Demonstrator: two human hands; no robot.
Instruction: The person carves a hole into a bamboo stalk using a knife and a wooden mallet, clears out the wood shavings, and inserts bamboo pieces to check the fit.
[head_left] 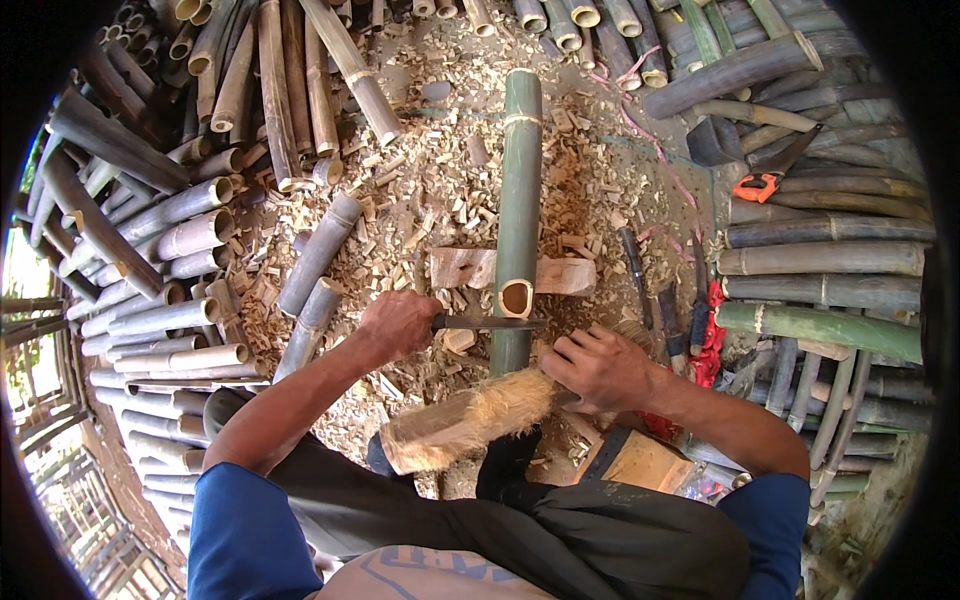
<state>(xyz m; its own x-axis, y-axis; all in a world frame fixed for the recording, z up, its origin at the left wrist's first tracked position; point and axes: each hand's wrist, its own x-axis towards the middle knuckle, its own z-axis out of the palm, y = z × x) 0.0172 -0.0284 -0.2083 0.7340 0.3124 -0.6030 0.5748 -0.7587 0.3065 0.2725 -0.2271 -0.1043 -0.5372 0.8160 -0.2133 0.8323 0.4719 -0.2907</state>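
A green bamboo tube lies pointing away from me, with a rounded hole cut in its upper side near my hands. My left hand is closed round the left end of a dark, narrow bladed tool, which spans the tube just on my side of the hole. Its exact kind is hard to make out. Closed fingers of my right hand grip the right end of a wooden mallet. Frayed, pale fibres cover part of the mallet, which slants low to the left over my end of the tube.
A pale wooden block lies under the tube, amid scattered wood chips. Stacked bamboo pieces line the left, with more bamboo at right. An orange-handled saw rests there; a wooden box sits by my right knee.
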